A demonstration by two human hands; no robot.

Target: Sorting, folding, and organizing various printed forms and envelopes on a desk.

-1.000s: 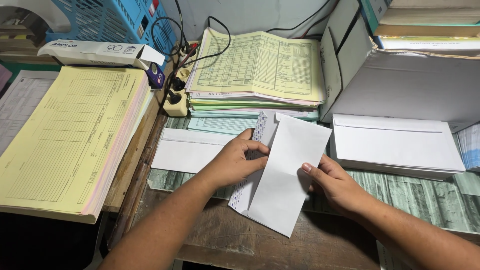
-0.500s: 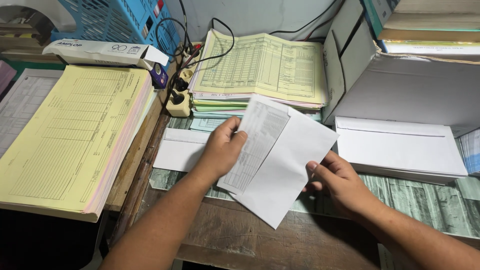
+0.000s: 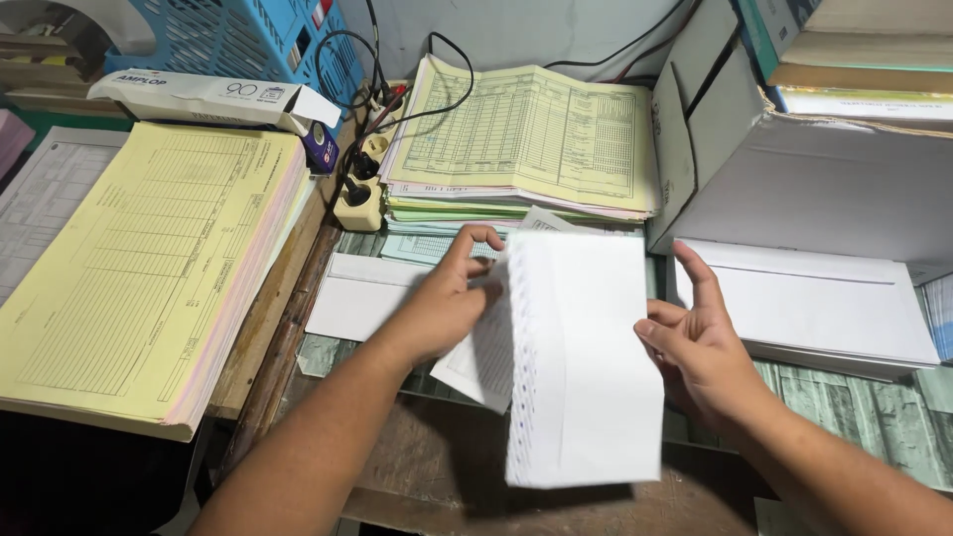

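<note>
Both hands work one item at frame centre: a long white paper envelope (image 3: 586,367) held upright-ish over the wooden desk (image 3: 437,467), with a folded printed sheet (image 3: 486,347) going in from its left edge. Left hand (image 3: 447,298) is clamped on the sheet at 9 o'clock of the envelope, thumb on top, fingers curled behind. Right hand (image 3: 700,352) pinches the envelope's right edge at 3 o'clock, index finger raised. Hands are apart, envelope between them.

Progress, as a judgement: sheet is partly inside, a good corner sticks out at lower left, so insertion is about halfway; pushing home and closing the flap are left. Flap not visible.

Around: a thick yellow form pad (image 3: 139,268) at 9 o'clock, a stack of green-yellow ledger sheets (image 3: 526,139) at 12, a cream power strip (image 3: 359,199) with black cables at 11, a grey cardboard box (image 3: 794,179) at 2, loose white envelopes (image 3: 804,303) at 3 and another flat white envelope (image 3: 362,298) under the left hand. Nothing blocks the hands; desk is crowded.
</note>
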